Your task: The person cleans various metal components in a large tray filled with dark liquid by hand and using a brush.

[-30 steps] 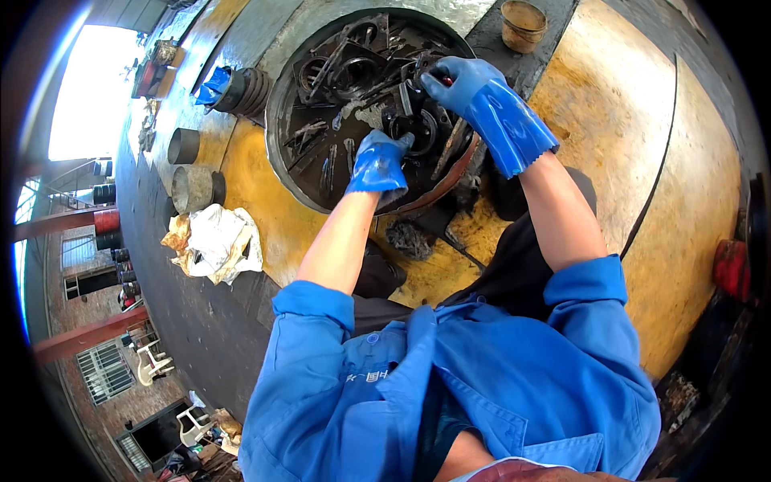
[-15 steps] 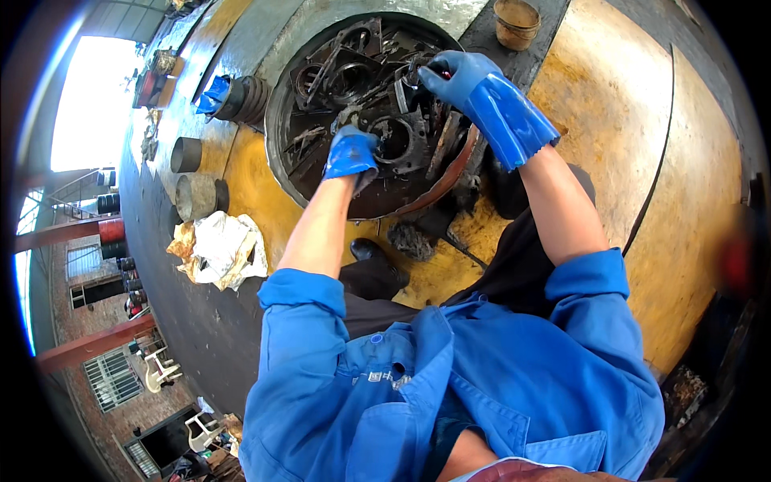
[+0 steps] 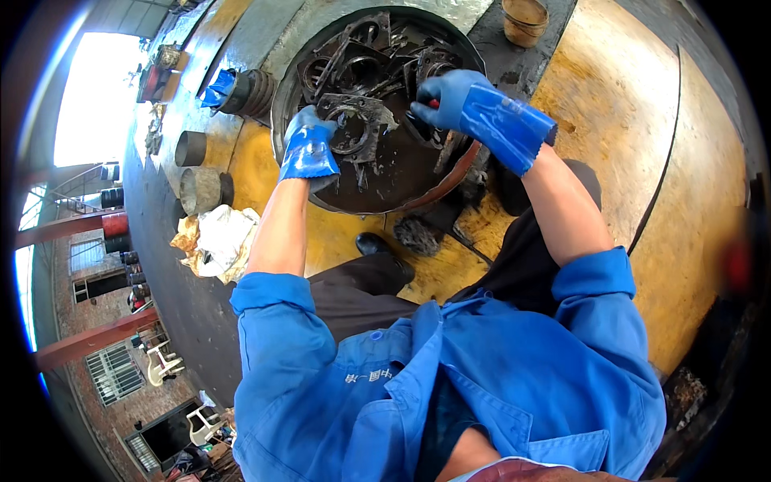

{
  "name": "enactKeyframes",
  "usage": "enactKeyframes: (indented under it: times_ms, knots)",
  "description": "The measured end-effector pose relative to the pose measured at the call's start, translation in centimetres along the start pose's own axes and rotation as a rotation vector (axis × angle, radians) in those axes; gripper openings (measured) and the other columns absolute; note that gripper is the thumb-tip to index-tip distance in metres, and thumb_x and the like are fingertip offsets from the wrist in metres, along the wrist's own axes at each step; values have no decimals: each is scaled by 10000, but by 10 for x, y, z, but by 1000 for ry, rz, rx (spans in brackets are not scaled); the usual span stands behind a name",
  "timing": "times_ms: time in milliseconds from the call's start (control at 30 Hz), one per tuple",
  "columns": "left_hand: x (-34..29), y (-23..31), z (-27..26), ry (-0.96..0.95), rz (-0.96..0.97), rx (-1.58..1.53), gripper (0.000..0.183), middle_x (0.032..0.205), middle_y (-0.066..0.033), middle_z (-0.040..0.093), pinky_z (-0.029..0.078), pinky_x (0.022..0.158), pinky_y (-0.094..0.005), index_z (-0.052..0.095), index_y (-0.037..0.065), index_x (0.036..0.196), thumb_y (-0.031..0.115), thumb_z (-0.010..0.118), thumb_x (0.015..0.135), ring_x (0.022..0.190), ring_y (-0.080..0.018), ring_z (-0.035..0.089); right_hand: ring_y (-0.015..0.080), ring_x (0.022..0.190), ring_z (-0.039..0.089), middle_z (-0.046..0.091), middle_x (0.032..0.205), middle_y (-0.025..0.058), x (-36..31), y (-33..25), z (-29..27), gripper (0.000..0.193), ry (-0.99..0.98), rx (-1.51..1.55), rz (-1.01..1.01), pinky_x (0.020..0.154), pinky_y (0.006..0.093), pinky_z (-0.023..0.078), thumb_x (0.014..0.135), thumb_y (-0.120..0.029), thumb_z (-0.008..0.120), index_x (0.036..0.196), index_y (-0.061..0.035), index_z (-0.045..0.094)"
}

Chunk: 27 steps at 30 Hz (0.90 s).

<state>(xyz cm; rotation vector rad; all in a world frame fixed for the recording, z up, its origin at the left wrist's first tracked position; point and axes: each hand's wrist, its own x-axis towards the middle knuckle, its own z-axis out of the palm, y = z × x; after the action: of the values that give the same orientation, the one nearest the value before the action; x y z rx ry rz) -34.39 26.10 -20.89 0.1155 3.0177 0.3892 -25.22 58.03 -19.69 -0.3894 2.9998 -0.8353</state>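
One blackened plate point(image 3: 371, 128) with a round opening had shifted left within the basin point(image 3: 459, 170) at upper centre, pinched at its edge by my left hand point(image 3: 311, 132) and so parted from my right hand point(image 3: 444, 100), curled around a mostly hidden red thing point(image 3: 434, 104).

Small white characters point(image 3: 369, 376) on the left chest of the blue jacket point(image 3: 498, 353)

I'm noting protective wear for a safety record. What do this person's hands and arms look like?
The left hand and right hand wear blue gloves, duller over the fingers, with glossy, brighter blue cuffs ending in jagged edges. The forearms are bare up to the rolled blue jacket sleeves. No cables show.
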Motion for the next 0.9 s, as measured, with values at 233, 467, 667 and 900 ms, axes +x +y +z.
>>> enactKeyframes:
  times_ms: [233, 467, 667, 900]
  knots:
    - [3, -64, -33, -11, -279, -525, 366, 1004, -127, 771, 558, 752, -340, 722, -30, 1187, 103, 765, 848, 834, -202, 712, 357, 779, 712, 719, 780, 131, 7, -6, 15, 326, -62, -79, -49, 711, 468, 570, 923, -472, 682, 1010, -169, 767]
    - [33, -69, -61, 209, -388, -755, 295, 872, -120, 744, 551, 654, -389, 730, -36, 1040, 163, 800, 833, 756, -229, 704, 361, 849, 723, 738, 850, 145, 8, -4, 10, 337, -140, -82, -7, 775, 469, 573, 957, -455, 634, 1047, -156, 762]
    - [114, -107, -54, 416, -199, -113, 392, 995, -255, 761, 571, 853, -477, 743, -16, 962, 312, 823, 762, 929, -430, 736, 382, 862, 727, 738, 848, 173, 11, -15, 7, 333, -120, -1, -35, 799, 480, 576, 962, -435, 632, 1008, -130, 758]
    - [150, -86, -12, 289, -327, 279, 638, 1298, -211, 663, 542, 1003, -488, 626, 41, 1256, 483, 812, 836, 1212, -374, 654, 368, 813, 732, 732, 795, 160, 16, -16, 14, 331, -144, 1, -61, 776, 477, 583, 961, -429, 639, 950, -118, 750]
